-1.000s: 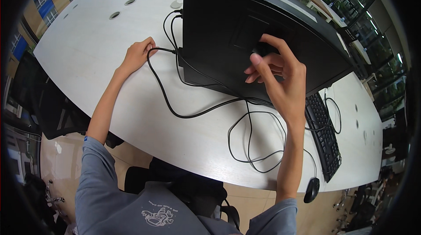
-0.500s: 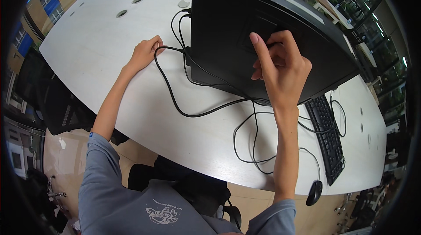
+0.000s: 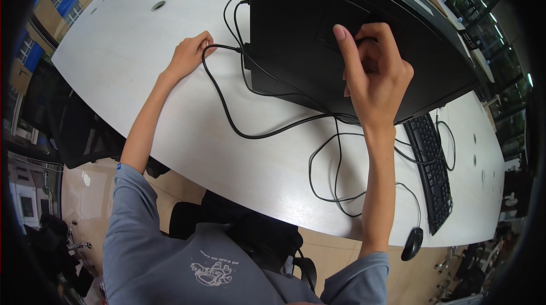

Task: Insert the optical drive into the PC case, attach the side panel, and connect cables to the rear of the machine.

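- Head view: left hand [image 3: 187, 57] rests on the white table [image 3: 131, 77], fingers closed around a black cable [image 3: 227, 111] near where it runs in behind the monitor [image 3: 318, 26].
- Right hand [image 3: 372, 74] is raised against the monitor's black back panel, fingers curled in, index finger up (whether it pinches a plug or only presses, I cannot tell).
- Step, as I judge it: sorting out cabling at the monitor's rear; next move calls for a steady cable and a fingertip feel for the socket.
- Hidden: the socket under the right hand, and the screen face. Keyboard [image 3: 433, 168] and mouse [image 3: 412, 243] sit at the table's right end, cords looping loose.
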Tool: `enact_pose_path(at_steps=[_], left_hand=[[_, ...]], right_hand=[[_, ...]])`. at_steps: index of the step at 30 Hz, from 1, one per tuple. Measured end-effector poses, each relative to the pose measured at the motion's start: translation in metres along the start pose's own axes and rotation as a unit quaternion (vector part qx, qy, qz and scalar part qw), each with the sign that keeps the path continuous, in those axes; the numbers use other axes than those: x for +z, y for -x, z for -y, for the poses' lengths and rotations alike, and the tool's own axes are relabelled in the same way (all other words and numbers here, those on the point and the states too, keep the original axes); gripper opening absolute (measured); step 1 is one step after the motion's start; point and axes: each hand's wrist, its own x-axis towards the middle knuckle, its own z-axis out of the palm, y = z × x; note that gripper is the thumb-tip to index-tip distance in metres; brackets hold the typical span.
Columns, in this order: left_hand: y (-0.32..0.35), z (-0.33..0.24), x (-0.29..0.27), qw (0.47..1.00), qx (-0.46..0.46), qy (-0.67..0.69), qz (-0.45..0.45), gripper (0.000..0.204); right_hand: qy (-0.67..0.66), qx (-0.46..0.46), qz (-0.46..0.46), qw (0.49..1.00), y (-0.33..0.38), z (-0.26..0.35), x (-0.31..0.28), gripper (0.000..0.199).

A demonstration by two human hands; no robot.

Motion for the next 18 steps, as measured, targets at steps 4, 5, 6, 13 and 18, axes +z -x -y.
enact_pose_path(at_steps=[4,5,6,13,18], left_hand=[[0.003,0.003,0.003,1.000,-0.013,0.008,0.010,0.022],[0.001,0.004,0.005,1.000,-0.006,0.009,0.004,0.021],[0.000,0.004,0.005,1.000,-0.002,0.009,-0.004,0.020],[-0.004,0.024,0.011,1.000,0.018,0.016,-0.016,0.021],[-0.007,0.024,0.014,0.997,0.053,0.056,-0.026,0.021]], right_hand=[[-0.011,0.006,-0.014,1.000,0.003,0.003,0.002,0.020],[-0.005,-0.003,-0.019,1.000,0.004,0.002,0.002,0.020],[0.001,-0.014,-0.022,1.000,0.003,0.000,0.002,0.021],[0.026,-0.065,-0.053,0.996,0.002,-0.011,0.008,0.023],[0.035,-0.091,-0.067,0.993,0.012,-0.020,0.016,0.020]])
